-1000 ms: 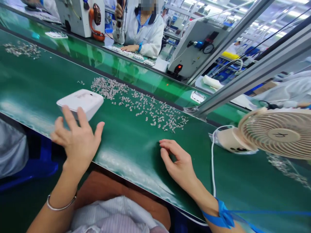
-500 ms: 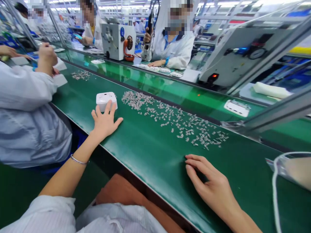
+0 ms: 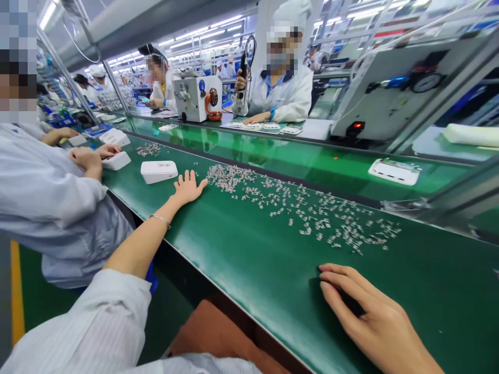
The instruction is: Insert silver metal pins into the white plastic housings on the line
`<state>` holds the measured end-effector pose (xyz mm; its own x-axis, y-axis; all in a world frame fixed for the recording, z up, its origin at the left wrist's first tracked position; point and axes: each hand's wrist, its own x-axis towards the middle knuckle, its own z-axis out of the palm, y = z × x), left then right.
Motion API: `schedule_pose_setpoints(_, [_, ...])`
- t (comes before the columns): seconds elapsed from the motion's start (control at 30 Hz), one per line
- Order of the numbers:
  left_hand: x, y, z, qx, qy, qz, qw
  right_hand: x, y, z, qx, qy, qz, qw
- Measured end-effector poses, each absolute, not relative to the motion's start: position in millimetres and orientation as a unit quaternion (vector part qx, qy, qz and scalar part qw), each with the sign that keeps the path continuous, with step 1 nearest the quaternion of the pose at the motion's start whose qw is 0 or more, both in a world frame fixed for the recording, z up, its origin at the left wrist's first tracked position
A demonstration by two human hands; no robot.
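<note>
The white box (image 3: 159, 172) on the green bench (image 3: 241, 234) probably handles as light, stiff and rather slippery (its walls look smooth, like plastic), and opposite sides seem the best hold. It has rounded corners and faint dark marks on top. The left hand (image 3: 189, 188) lies just beside it, fingers spread wide, gripping nothing visible; contact is unclear. The right hand (image 3: 370, 306), loosely curled with a thumb gap, shows nothing held, near scattered metal pieces (image 3: 230, 177).

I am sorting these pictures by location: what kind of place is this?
Probably a factory assembly line: a long green worktop, many small loose parts, and a white-coated co-worker opposite.
</note>
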<state>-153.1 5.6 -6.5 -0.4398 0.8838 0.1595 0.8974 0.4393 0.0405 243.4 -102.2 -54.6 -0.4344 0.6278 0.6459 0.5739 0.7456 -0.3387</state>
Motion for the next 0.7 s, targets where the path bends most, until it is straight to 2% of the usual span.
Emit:
schedule_pose_setpoints(0.37, [-179.0, 89.8, 3.0, -0.466, -0.873, -0.139, 0.036, 234.2, -96.8, -50.2, -0.386, -0.823, 0.051, 0.414])
schedule_pose_setpoints(0.7, [-173.3, 99.8, 7.3, -0.599, -0.793, -0.111, 0.012, 223.0, -89.8, -43.5, -0.410, -0.795, 0.149, 0.422])
